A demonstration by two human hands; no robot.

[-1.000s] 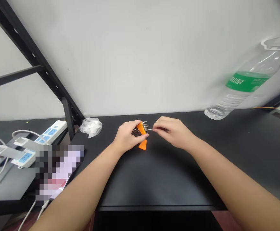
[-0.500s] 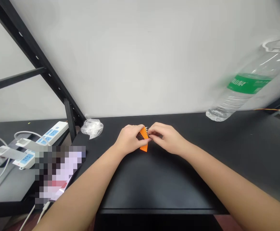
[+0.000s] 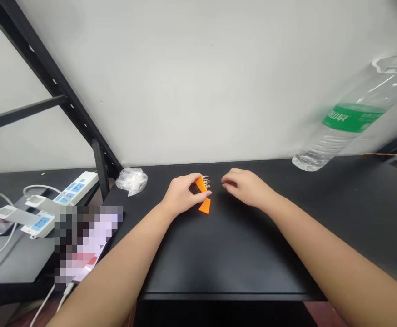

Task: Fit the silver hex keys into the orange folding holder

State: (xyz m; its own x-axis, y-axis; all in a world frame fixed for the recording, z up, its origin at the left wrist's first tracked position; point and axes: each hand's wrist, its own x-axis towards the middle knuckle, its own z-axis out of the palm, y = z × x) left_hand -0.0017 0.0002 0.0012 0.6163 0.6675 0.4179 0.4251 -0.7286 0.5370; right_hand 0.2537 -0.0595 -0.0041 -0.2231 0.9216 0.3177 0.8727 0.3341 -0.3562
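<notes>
My left hand [image 3: 181, 195] is closed around an orange holder [image 3: 204, 206], with the thumb crossing its front and the fingers behind. Several thin, shiny, curved metal pieces [image 3: 206, 181] stick out from the holder's right side; their exact kind is too small to make out. Dark parts between thumb and fingers are mostly hidden. To the right, my right hand [image 3: 244, 186] is apart from the holder, fingers loosely curled, with a small gap between thumb and index finger. Nothing shows between its fingertips. Both hands are over the black table [image 3: 232, 259].
A crumpled clear plastic bag [image 3: 132, 181] lies left of my hands. A large bottle with a green label [image 3: 353, 118] stands by the wall at right. Left are a white power strip [image 3: 74, 188] with plugs and cables, a blurred-out screen [image 3: 92, 240] and a black metal frame [image 3: 48, 72].
My right hand has drawn back to the right, away from the metal pieces, which now show more fully. My left hand keeps the orange holder in nearly the same place.
</notes>
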